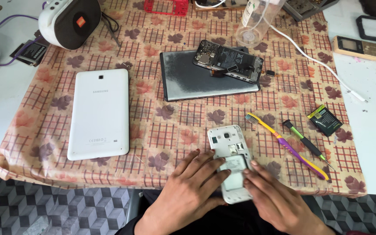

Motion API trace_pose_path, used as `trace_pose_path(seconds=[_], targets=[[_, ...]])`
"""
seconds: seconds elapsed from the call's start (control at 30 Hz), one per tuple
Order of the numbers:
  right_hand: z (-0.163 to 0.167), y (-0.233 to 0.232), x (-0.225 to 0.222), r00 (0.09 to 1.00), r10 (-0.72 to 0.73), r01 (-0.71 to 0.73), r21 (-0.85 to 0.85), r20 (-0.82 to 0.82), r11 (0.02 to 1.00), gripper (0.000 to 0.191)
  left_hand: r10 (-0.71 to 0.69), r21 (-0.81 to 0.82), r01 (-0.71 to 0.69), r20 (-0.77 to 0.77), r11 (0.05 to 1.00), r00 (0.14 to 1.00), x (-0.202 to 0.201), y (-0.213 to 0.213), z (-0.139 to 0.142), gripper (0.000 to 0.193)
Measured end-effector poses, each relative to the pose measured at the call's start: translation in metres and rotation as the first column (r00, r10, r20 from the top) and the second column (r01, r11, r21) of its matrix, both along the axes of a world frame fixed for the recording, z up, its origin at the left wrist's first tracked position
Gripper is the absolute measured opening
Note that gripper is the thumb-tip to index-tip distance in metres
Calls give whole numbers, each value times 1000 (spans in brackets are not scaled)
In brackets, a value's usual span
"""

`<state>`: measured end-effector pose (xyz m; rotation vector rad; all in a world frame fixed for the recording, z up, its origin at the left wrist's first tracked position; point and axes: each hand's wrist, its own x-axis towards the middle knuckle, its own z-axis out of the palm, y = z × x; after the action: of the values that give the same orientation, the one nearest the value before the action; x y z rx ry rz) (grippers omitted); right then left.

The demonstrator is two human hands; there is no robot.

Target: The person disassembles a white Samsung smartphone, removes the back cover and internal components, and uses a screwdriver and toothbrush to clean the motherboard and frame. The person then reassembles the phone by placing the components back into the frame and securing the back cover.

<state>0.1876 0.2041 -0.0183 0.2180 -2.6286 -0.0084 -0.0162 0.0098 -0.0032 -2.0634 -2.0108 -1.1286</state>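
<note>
A white phone (228, 141) lies face down near the table's front edge, its back cover off and the inner compartment showing. My left hand (192, 189) rests on its left side with fingers reaching over the battery bay. My right hand (275, 198) presses on the lower right part of the phone, fingertips meeting the left hand's over the bay. Both hands hold the phone against the patterned cloth (175, 126).
A white tablet (99, 112) lies face down at left. Behind sit a dark slab (196, 82) with an opened phone (229, 61) on it, a speaker (70, 21), and a plastic bottle (257, 19). A toothbrush (283, 141), screwdriver (305, 143) and small battery (325, 119) lie at right.
</note>
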Motion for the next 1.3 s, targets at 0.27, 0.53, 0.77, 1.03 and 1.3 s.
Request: trace_pose_path(seconds=[0.27,0.53,0.77,1.03,1.3], targets=[[-47,-29,38,885,-370,-118,-904,-283,411,28,75,220,-148,306,964,949,6,19,-10,41],[-85,-30,26,802,-507,-319,-944,-317,85,22,-121,223,-123,829,967,547,6,5,-27,15],[-78,-22,27,858,-453,-243,-968,-242,56,23,-113,213,-115,819,970,563,17,7,-33,16],[-55,-28,15,844,-528,-53,-995,-90,85,25,-49,175,-161,811,971,582,14,6,-30,14],[-4,-23,-10,778,-574,260,-701,-255,664,40,8,444,-98,199,891,980,-2,9,-9,17]])
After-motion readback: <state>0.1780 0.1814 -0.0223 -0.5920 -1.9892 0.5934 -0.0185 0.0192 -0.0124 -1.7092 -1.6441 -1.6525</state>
